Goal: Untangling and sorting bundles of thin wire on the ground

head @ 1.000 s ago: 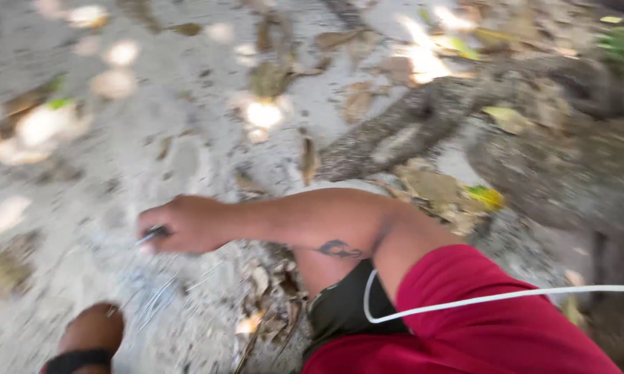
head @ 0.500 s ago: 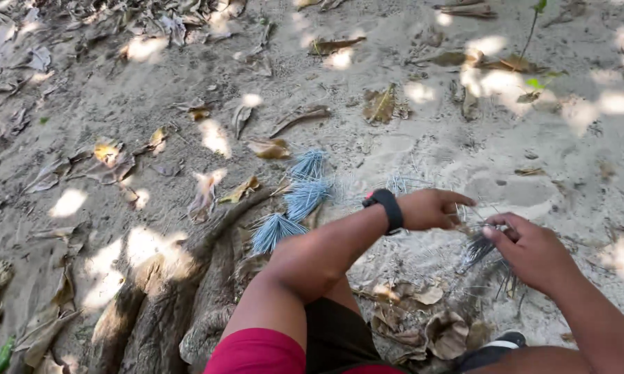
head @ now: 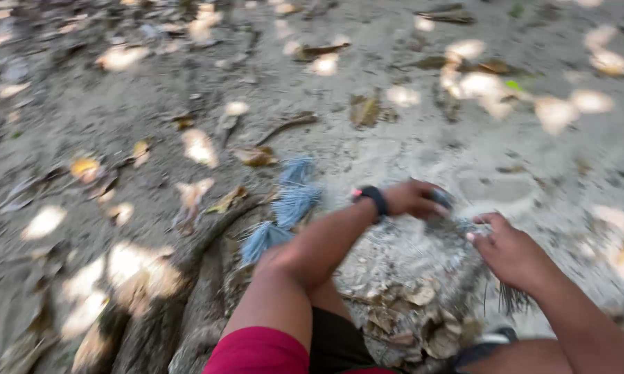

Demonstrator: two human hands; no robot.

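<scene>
Now, far left: tree root [head: 187, 305] on sandy ground [head: 409, 159] | blue-grey bristle bundles [head: 291, 201] lying just beside | left hand [head: 412, 199] curled round dark bristles [head: 457, 225] | right hand [head: 509, 253] pinching same bunch | light, springy, likely scatter-prone; best gripped mid-bunch.

Ahead of my left hand [head: 412, 199] and right hand [head: 509, 251] lies open sand [head: 533, 173], free to reach across. To my left, blue bristle bundles [head: 294, 201] and a tree root [head: 208, 277] block the way; dry leaves [head: 409, 305] crowd below.
</scene>
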